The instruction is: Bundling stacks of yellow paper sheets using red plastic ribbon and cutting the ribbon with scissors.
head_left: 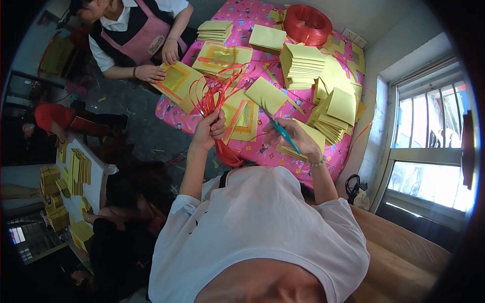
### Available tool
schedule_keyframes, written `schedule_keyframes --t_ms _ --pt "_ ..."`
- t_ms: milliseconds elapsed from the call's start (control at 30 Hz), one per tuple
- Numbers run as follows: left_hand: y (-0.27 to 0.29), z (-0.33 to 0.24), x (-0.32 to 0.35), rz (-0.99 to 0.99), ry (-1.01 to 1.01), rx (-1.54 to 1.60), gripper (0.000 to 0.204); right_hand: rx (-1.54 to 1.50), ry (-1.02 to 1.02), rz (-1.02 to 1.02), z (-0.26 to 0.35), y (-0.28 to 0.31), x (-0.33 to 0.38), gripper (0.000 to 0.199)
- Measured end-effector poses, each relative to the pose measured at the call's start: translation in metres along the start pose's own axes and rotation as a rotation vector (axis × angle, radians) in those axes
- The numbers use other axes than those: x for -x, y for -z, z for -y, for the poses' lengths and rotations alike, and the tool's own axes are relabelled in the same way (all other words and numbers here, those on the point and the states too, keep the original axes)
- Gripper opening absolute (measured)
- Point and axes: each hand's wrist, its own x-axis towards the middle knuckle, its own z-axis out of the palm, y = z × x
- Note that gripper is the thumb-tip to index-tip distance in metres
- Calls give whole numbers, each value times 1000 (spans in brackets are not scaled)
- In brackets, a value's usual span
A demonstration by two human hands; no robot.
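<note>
Left hand [210, 130]: fingers are gripping a looped bunch of red strands [227, 155] over the table's [174, 112] near left; right hand [297, 135]: fingers are holding teal-handled scissors [283, 132]. Bunch is apparently hanging gathered; far red coil [308, 25] is lying wound, presumably uncut.
</note>
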Motion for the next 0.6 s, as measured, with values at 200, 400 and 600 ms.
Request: schedule_keyframes --t_ms 200,400,600 --pt "-4 4 -1 54 30 -8 26 -189 -212 -1 -3 -8 3 56" --pt "-8 8 -1 68 71 -26 26 -304 -198 88 -23 -9 -6 64" --pt "-5 12 -1 96 140 -23 26 -360 -238 155 -17 3 -23 74"
